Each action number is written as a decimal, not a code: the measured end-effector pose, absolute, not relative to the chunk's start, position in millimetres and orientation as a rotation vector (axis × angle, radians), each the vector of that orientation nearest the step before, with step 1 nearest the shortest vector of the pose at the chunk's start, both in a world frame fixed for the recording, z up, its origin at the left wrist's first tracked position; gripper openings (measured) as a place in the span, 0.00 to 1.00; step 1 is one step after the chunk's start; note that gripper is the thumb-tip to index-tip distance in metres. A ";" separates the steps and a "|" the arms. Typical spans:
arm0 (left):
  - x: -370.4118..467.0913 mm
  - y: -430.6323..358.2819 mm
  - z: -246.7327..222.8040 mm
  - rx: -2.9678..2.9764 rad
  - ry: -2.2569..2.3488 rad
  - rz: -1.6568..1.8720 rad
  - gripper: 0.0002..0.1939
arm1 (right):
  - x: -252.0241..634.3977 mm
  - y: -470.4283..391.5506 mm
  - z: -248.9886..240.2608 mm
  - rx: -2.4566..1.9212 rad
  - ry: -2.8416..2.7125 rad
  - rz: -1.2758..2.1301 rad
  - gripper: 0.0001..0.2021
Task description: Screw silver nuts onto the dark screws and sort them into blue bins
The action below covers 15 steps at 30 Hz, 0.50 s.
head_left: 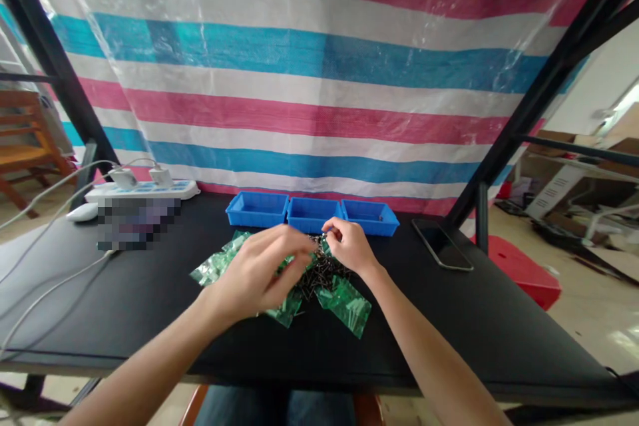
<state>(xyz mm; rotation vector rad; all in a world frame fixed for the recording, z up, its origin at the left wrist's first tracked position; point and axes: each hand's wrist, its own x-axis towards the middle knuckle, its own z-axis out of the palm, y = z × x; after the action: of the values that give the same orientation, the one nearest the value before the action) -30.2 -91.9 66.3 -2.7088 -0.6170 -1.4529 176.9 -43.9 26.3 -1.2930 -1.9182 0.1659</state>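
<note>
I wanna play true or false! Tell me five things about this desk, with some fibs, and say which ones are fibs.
1. Three blue trays stand in a row. True.
2. The little bags are purple. False: the little bags are green.
3. The right hand is by the pile of metal bits. True.
4. The red stool is left of the desk. False: the red stool is on the right.
5. The sheet behind the desk has stripes. True.
</note>
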 end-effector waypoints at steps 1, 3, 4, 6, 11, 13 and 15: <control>-24.0 -75.7 63.1 -2.755 -0.700 -1.399 0.07 | 174.4 -44.9 25.9 -1.274 -1.884 0.215 0.09; -14.2 -45.5 53.0 -2.833 -0.923 -1.273 0.08 | 168.5 -47.5 25.3 -1.232 -1.794 0.320 0.08; -11.2 -34.1 47.0 -2.860 -0.972 -1.217 0.09 | 165.2 -49.3 25.1 -1.208 -1.746 0.373 0.07; -9.0 -22.3 35.2 -2.901 -1.001 -1.198 0.09 | 157.8 -53.9 24.8 -1.177 -1.666 0.445 0.07; -13.2 -36.9 16.1 -2.988 -0.979 -1.180 0.07 | 139.6 -67.4 24.7 -1.097 -1.603 0.489 0.05; -12.9 -42.1 12.7 -2.967 -1.016 -1.238 0.07 | 135.8 -70.4 24.7 -1.089 -1.594 0.472 0.05; -12.0 -42.3 11.4 -2.941 -1.022 -1.290 0.07 | 134.7 -71.1 24.3 -1.089 -1.578 0.454 0.04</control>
<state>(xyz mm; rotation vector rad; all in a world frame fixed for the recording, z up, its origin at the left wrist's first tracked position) -12.0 -42.3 11.4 -2.9413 -1.0218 -1.2898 134.7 -71.1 24.3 -1.0893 -1.5784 0.4541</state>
